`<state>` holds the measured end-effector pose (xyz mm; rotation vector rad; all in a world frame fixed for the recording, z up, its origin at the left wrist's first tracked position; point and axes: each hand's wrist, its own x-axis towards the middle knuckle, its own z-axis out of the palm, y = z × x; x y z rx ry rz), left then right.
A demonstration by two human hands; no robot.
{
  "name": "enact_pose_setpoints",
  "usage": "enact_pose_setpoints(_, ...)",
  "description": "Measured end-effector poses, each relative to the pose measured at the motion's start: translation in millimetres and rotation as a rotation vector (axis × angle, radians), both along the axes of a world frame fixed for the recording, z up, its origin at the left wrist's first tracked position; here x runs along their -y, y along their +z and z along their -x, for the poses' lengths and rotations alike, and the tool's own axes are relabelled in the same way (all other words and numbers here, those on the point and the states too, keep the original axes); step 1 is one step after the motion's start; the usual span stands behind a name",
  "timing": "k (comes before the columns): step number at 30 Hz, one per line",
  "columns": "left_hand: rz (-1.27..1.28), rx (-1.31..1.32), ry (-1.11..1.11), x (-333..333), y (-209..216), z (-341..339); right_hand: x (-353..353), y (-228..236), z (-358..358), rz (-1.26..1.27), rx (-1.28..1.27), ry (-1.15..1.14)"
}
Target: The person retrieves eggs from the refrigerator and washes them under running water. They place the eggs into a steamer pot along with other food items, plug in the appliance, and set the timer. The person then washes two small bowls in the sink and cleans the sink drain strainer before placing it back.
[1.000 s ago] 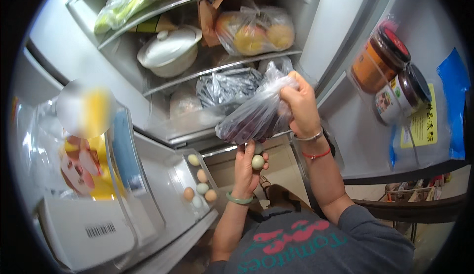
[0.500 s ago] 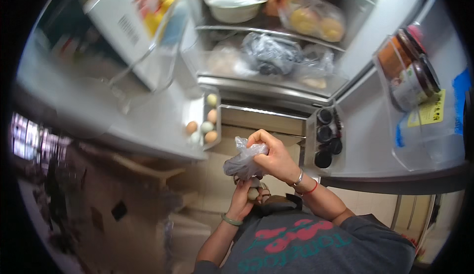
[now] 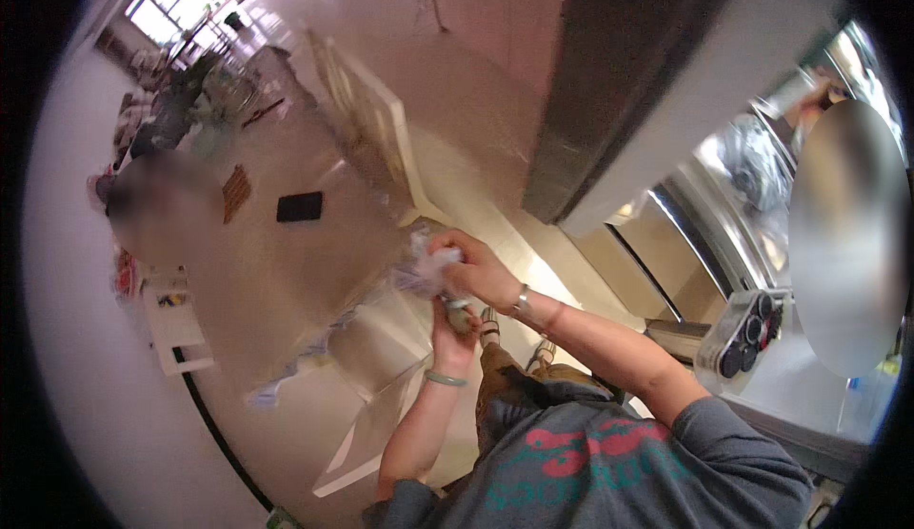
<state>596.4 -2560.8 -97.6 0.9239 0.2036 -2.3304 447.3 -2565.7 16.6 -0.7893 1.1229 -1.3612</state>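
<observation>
My right hand (image 3: 473, 270) is closed on a crumpled clear plastic bag (image 3: 415, 274), pinching it between thumb and fingers. Just below it, my left hand (image 3: 451, 340) curls around a pale green egg (image 3: 461, 319). Something whitish shows above the egg, between the two hands, too blurred to name. The bag hangs close over the left hand's fingertips, and I cannot tell whether it touches them.
To the right stands the open fridge, with dark-lidded jars (image 3: 745, 343) in its door and a grey plastic bag (image 3: 749, 162) on a shelf. A brown tabletop (image 3: 286, 272) with a dark pad (image 3: 299, 207) lies left. Beyond my hands rises a pale wooden frame (image 3: 381, 119).
My view has swung left from the fridge to the brown table, so the fridge now sits at the right edge. Both hands keep hold of the bag and egg.
</observation>
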Motion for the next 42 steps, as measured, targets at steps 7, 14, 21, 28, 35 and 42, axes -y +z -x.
enact_pose_setpoints(7,0.144,0.280,0.333,136.5,-51.5,-106.1,150.5,-45.9,-104.5,0.030,-0.341,0.217)
enact_pose_setpoints(14,0.379,0.510,0.226,191.2,-64.2,-117.1,208.9,-136.7,-148.2,0.194,-0.871,0.315)
enact_pose_setpoints(21,0.220,0.477,0.148,143.4,-37.0,-53.9,138.8,-127.1,-73.3,0.300,-0.733,0.110)
enact_pose_setpoints(28,0.441,0.238,-0.794,22.4,49.7,59.0,-81.7,-120.8,92.7,-0.586,-0.091,-0.179)
enact_pose_setpoints(35,0.641,-0.122,-1.214,-75.5,107.1,224.8,-239.8,-109.9,257.6,-0.034,0.545,-1.325)
enact_pose_setpoints(42,1.050,-0.112,-1.120,-134.8,131.0,396.5,-269.9,-90.9,375.5,0.293,0.897,-1.488)
